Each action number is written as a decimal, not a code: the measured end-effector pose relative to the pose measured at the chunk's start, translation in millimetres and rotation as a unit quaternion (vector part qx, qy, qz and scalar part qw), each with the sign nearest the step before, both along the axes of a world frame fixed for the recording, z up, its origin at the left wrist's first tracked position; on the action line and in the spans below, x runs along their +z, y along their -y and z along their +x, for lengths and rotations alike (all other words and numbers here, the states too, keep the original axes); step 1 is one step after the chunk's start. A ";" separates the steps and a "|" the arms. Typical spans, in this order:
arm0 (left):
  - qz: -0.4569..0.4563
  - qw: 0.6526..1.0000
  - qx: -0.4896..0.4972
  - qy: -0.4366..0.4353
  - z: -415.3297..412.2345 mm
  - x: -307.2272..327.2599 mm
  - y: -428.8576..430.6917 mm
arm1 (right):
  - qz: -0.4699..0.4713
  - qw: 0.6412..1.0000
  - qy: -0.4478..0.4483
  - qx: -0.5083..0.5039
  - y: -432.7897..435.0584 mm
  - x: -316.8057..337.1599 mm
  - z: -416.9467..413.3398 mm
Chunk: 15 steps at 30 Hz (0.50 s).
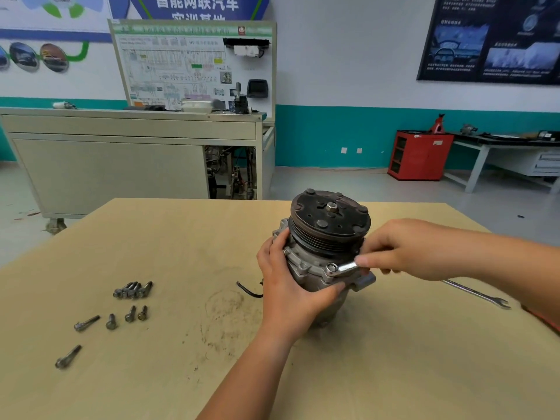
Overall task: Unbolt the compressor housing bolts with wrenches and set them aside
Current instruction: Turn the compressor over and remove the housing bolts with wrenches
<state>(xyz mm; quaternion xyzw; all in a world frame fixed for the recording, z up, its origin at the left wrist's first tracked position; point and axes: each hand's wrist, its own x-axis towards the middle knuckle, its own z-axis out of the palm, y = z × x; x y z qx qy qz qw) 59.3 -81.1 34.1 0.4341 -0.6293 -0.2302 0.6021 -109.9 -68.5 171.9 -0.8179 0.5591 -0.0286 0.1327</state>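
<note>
Fingers (330,291) of my left hand (291,286) curl round the compressor (327,237), which stands on the table (181,374), forearm rising from the near edge. Loose bolts (133,290) lie well to its left. My right hand (403,250), entering from the right, pinches a wrench (347,266), ring end on a housing bolt (332,267). A second wrench (478,294) lies beneath that wrist.

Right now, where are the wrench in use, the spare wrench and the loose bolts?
wrench in use (344,267): head view, shaft beside its ring end.
spare wrench (475,293): head view, middle of its shaft.
loose bolts (133,290): head view, on the bunched group.
</note>
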 end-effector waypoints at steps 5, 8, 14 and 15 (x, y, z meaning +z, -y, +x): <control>0.006 1.000 0.004 0.004 0.4 -0.5 1.1 | 0.292 0.927 0.234 -0.026 -14.1 -5.9 -16.6; 0.000 1.000 0.010 0.008 0.3 -1.9 1.5 | 0.315 0.909 0.273 -0.019 -19.9 -17.4 -5.9; -0.001 1.000 0.008 0.009 -0.5 -0.7 0.4 | 0.309 0.905 0.288 -0.045 -22.6 -13.2 13.7; -0.003 1.000 0.010 0.010 -0.2 -0.9 0.6 | 0.307 0.906 0.287 -0.048 -22.2 -11.8 15.3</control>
